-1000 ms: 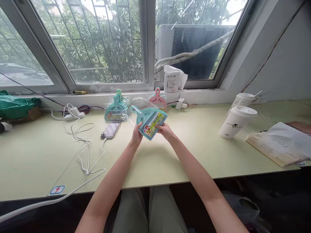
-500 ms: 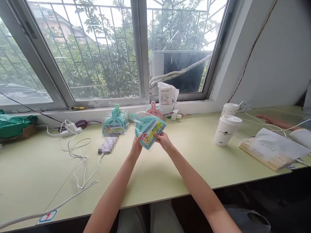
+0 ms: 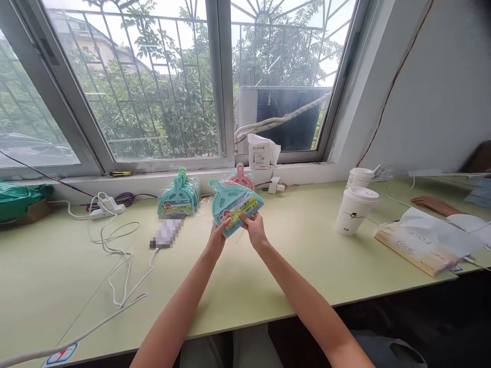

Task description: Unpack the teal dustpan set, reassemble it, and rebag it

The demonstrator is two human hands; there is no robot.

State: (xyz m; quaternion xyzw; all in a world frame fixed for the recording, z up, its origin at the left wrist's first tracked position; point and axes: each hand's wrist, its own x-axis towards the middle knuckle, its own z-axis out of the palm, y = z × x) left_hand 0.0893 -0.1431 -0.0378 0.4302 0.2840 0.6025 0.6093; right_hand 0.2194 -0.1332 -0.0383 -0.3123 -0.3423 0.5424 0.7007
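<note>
A teal dustpan-shaped item (image 3: pixel 230 200) in clear wrap, with a yellow-green label, is held tilted above the table. My left hand (image 3: pixel 218 236) grips its lower left edge, and my right hand (image 3: pixel 253 227) has its lower right edge, thumb on the front. Behind it, a pink item of the same shape (image 3: pixel 241 175) leans near the window ledge. Several wrapped teal ones (image 3: pixel 178 197) stand in a row to the left. The fingers behind the held item are hidden.
A blurred phone-like object (image 3: pixel 167 233), white cables (image 3: pixel 125 271) and a power strip (image 3: pixel 107 208) lie left. Two paper cups (image 3: pixel 355 210) and a tissue pack (image 3: pixel 418 243) are right. Another person's hand (image 3: pixel 433 204) rests at the far right. A white package (image 3: pixel 261 152) sits on the ledge.
The held teal item has turned so its front and handle show more fully. Both hands still hold it. The camera view has shifted slightly.
</note>
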